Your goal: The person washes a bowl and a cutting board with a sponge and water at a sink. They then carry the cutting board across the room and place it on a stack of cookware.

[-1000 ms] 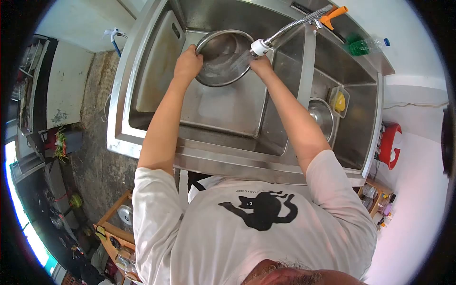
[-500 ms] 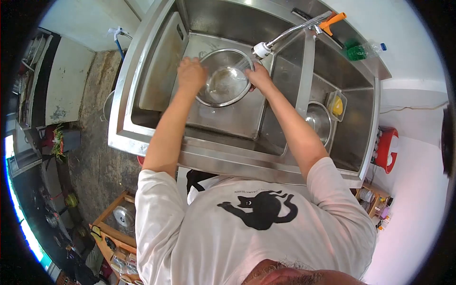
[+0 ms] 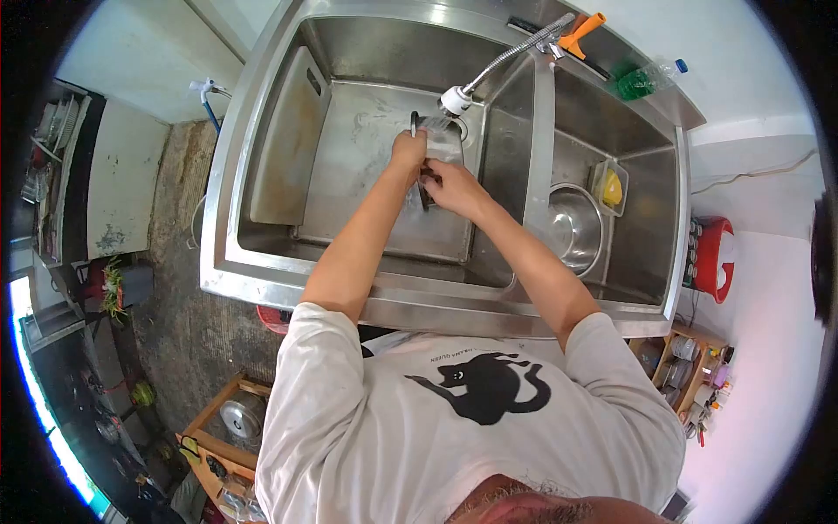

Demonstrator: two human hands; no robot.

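The metal bowl point(image 3: 445, 150) is tipped up on its side in the large sink basin, under the white faucet head point(image 3: 455, 101), and water runs onto it. My left hand point(image 3: 408, 150) grips the bowl near its upper rim. Lower down on the rim is my right hand point(image 3: 448, 186), with its fingers bent around the edge. The bowl's opening is turned away from view, and its inside is mostly hidden.
A cutting board point(image 3: 286, 144) leans on the basin's left wall. The right basin holds a metal pot point(image 3: 574, 229) and a clear container point(image 3: 608, 187) with something yellow. On the back ledge are an orange-handled tool point(image 3: 582, 35) and a green bottle point(image 3: 642, 82).
The bowl, upright with its opening showing before, is now turned on its side. My left hand has moved right, close to my right hand, and now grips the bowl.
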